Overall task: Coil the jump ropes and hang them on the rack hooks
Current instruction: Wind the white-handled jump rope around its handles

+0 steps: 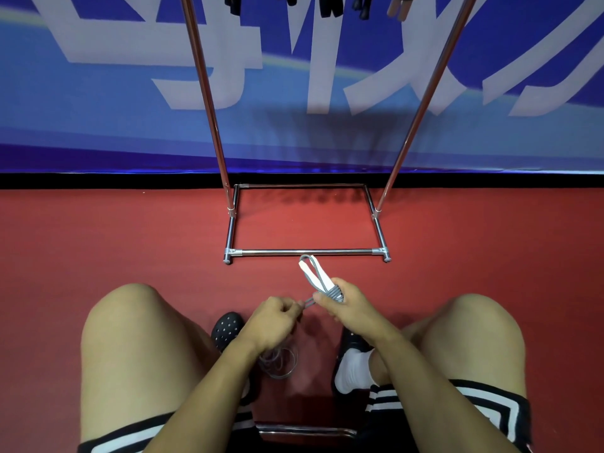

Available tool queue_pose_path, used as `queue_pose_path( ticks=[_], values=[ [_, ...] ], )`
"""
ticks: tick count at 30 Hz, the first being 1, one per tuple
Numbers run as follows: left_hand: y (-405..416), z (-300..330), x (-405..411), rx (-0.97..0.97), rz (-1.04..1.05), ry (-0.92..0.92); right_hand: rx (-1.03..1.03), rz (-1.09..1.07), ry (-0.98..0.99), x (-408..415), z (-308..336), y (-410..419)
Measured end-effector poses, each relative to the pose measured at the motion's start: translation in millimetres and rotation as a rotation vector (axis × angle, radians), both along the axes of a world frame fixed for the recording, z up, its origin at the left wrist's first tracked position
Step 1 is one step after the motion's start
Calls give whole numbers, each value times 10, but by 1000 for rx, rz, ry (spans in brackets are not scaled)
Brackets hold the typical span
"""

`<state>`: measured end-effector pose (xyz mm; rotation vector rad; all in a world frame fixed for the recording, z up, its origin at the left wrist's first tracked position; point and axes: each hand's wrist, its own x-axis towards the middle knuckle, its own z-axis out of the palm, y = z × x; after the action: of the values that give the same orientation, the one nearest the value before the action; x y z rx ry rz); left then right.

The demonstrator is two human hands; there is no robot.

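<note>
My right hand [348, 304] grips a grey jump rope with white handles [315, 273]; several turns of grey cord are wound around the handles at my fingers. My left hand [273, 320] pinches the grey cord just left of that bundle. Loose loops of the cord [281, 361] hang below my left wrist near the floor. The chrome rack [307, 252] stands straight ahead, its base on the red floor and two uprights rising to the top edge. Dark and tan handles of other ropes [328, 6] hang at the top of the rack.
I am seated with both knees spread, black shoes and a white sock [351, 371] between them. A chrome bar [307, 431] lies under me. Red floor [114, 240] stretches left and right of the rack. A blue banner wall [98, 93] stands behind it.
</note>
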<state>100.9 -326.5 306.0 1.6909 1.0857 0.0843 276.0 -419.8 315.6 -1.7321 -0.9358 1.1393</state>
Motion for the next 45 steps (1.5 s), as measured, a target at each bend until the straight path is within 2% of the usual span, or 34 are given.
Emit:
queue_pose_path(
  ticks=[5, 14, 22, 32, 38, 45],
  values=[
    [-28, 30, 19, 115, 67, -71, -70, -105, 212, -6, 32, 24],
    [-59, 62, 13, 240, 62, -57, -20, -28, 206, -21, 18, 3],
    [-118, 139, 34, 149, 86, -91, -20, -36, 244, -68, 9, 14],
    [-168, 220, 63, 171, 7, -107, -143, -19, 163, -104, 57, 0],
    [-170, 226, 56, 205, -20, -122, -66, 62, 304, -139, 70, -16],
    [-111, 227, 57, 205, -24, -77, -77, 59, 370, -149, 125, -49]
  ],
)
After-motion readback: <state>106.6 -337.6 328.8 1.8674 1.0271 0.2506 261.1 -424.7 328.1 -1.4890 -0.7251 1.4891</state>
